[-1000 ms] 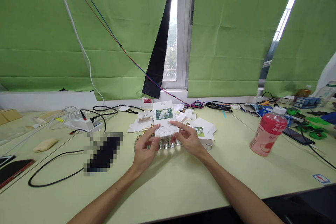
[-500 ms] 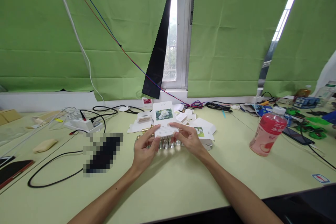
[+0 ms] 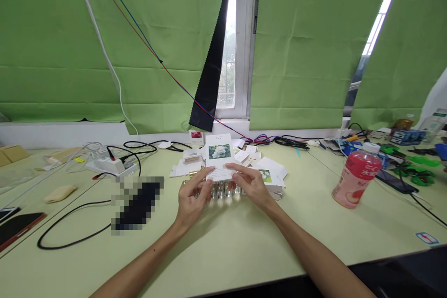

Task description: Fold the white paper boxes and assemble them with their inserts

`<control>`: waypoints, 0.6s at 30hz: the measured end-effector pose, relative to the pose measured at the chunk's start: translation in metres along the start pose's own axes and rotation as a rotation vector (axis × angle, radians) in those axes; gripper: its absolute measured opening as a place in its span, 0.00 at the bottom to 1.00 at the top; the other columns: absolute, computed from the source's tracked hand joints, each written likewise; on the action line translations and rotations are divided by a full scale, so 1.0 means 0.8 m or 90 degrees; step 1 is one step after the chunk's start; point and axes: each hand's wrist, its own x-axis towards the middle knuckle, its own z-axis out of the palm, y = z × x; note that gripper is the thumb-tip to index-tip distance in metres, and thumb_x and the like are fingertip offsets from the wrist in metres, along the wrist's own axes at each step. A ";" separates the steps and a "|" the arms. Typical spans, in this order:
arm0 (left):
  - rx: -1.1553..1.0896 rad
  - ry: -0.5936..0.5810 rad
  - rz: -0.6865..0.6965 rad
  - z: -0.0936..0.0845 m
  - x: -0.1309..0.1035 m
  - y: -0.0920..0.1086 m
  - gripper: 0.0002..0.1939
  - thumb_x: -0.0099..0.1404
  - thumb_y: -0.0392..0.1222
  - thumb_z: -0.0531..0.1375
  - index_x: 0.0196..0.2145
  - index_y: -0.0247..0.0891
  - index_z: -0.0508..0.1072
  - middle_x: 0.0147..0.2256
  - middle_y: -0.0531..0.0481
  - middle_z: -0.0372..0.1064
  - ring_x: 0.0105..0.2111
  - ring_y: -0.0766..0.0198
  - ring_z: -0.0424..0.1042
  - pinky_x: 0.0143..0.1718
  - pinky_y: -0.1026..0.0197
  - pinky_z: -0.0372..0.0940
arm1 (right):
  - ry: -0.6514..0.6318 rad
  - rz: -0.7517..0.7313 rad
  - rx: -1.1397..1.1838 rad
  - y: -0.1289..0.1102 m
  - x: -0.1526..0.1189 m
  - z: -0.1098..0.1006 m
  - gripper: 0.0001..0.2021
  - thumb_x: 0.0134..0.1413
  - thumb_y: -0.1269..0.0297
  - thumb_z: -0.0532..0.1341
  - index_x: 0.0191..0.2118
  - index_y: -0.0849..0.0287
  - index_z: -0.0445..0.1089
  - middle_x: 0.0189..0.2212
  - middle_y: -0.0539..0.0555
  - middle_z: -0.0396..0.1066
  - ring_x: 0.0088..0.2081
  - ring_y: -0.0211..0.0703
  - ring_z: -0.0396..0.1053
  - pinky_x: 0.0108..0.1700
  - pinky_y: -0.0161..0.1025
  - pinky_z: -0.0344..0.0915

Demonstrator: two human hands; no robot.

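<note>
Pinching the near end of the white flower box point(image 3: 219, 151) from both sides, the person has it over the middle of the table point(image 3: 223, 251), picture side up, far end raised. Left hand point(image 3: 191, 199) has the left near corner between thumb and forefinger; right hand point(image 3: 257, 189) mirrors it on the right. Forefingers lie on the printed face, thumbs at the near edge. Two-corner hold probably stops the box twisting and leaves the flower photo uncovered and facing the wearer. Light grip, by the look of it: fingertips only, no palm contact.

Shiny clear bottles point(image 3: 223, 191) sit in a row just beneath, close to the hands; likely grouped there for easy reach. Loose white cartons point(image 3: 275, 173) lie around and behind, overlapping, so more of a heap than a stack. Drink bottle point(image 3: 356, 178) stands well apart to the right, out of the elbows' way.

Hard to read: box underside and far-side depth are hidden, so can't tell whether it's closed or loaded. Box and hands cover most of the bottles' tops; no reliable count. Remaining fingers partly tucked out of sight. Small print illegible. Dark item point(image 3: 138, 202) at left is pixelated, identity unknown.
</note>
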 end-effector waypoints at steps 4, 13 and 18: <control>-0.014 -0.012 -0.029 0.000 0.001 0.006 0.23 0.70 0.50 0.59 0.56 0.33 0.74 0.18 0.58 0.60 0.16 0.71 0.60 0.19 0.67 0.59 | 0.017 -0.022 -0.030 0.000 0.001 0.001 0.20 0.62 0.50 0.63 0.54 0.53 0.77 0.44 0.54 0.78 0.27 0.37 0.72 0.33 0.38 0.70; -0.022 -0.065 -0.050 0.003 -0.002 0.007 0.25 0.71 0.52 0.58 0.61 0.36 0.68 0.24 0.55 0.67 0.17 0.73 0.60 0.19 0.68 0.62 | 0.091 -0.030 -0.039 -0.006 0.002 0.006 0.40 0.64 0.45 0.59 0.73 0.56 0.45 0.30 0.49 0.75 0.26 0.37 0.67 0.31 0.35 0.68; -0.053 -0.105 -0.064 0.006 -0.004 0.005 0.28 0.72 0.52 0.57 0.65 0.47 0.58 0.51 0.42 0.69 0.20 0.76 0.62 0.21 0.66 0.64 | 0.181 0.001 -0.020 -0.003 0.006 0.004 0.37 0.62 0.43 0.59 0.69 0.59 0.54 0.27 0.49 0.75 0.27 0.41 0.71 0.31 0.37 0.69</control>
